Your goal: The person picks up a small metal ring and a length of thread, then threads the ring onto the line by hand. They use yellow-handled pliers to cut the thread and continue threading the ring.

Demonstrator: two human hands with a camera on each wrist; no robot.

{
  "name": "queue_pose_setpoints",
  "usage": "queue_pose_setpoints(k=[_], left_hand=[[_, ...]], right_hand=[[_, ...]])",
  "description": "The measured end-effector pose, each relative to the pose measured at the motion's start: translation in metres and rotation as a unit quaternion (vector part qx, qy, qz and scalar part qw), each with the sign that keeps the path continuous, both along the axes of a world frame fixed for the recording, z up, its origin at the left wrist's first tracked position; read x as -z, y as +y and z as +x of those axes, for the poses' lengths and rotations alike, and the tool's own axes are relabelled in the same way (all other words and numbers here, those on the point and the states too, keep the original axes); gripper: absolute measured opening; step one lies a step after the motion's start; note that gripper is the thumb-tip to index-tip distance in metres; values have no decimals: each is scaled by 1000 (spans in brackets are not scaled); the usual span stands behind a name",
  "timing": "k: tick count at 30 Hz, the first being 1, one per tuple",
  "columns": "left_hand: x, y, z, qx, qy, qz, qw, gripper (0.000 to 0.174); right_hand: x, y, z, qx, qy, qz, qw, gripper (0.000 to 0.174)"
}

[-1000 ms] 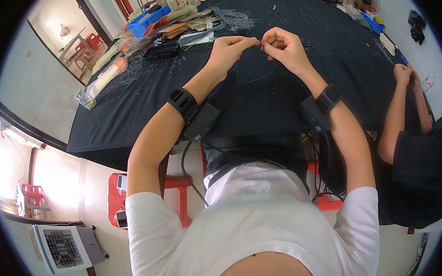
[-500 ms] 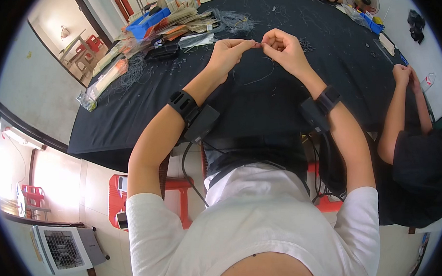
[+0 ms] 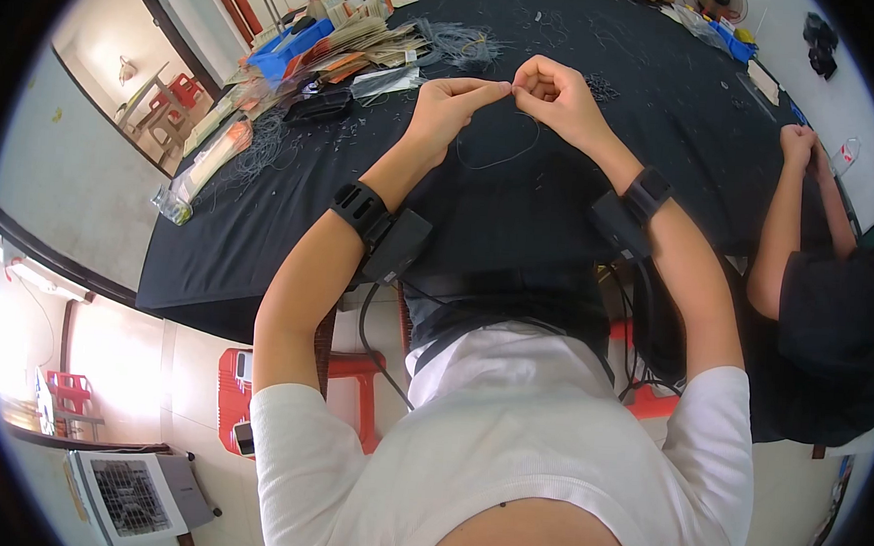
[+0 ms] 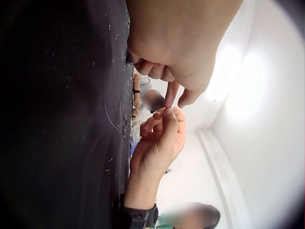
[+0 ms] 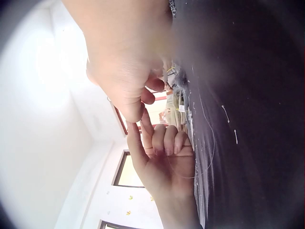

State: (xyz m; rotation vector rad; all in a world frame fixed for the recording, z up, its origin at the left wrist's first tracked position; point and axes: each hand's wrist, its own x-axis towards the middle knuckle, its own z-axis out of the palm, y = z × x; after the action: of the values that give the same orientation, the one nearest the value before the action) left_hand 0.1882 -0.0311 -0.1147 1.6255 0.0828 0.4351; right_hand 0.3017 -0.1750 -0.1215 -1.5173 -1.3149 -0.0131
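Thin thread (image 3: 492, 165) loops below the pinching hands (image 3: 447, 110) (image 3: 563, 100), its ends indistinct.

Room rightward over black cloth (image 3: 676, 152), strand (image 3: 484, 168) hanging centrally, card pile (image 3: 355, 43) leftward

Both arms bent at the elbow in the head view. Left forearm (image 3: 309, 256) slants up toward 1 o'clock, right forearm (image 3: 695, 262) toward 11 o'clock. Left grip (image 3: 449, 113) and right grip (image 3: 563, 100) raised near 12 o'clock, fingertips meeting. Left index finger (image 4: 172, 91) extended toward 2 o'clock; remaining left fingers (image 5: 169, 138) curled toward palm. Right thumb (image 4: 167, 125) aimed toward 10 o'clock in a pinch, other right fingers bent.
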Motion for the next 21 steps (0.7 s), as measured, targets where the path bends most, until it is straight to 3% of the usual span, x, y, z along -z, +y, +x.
queue_pose_setpoints(k=[21], left_hand=[[2,3,2,-8,-55,10,998,17]], right_hand=[[-3,-1,-5,-36,46,1,998,7]])
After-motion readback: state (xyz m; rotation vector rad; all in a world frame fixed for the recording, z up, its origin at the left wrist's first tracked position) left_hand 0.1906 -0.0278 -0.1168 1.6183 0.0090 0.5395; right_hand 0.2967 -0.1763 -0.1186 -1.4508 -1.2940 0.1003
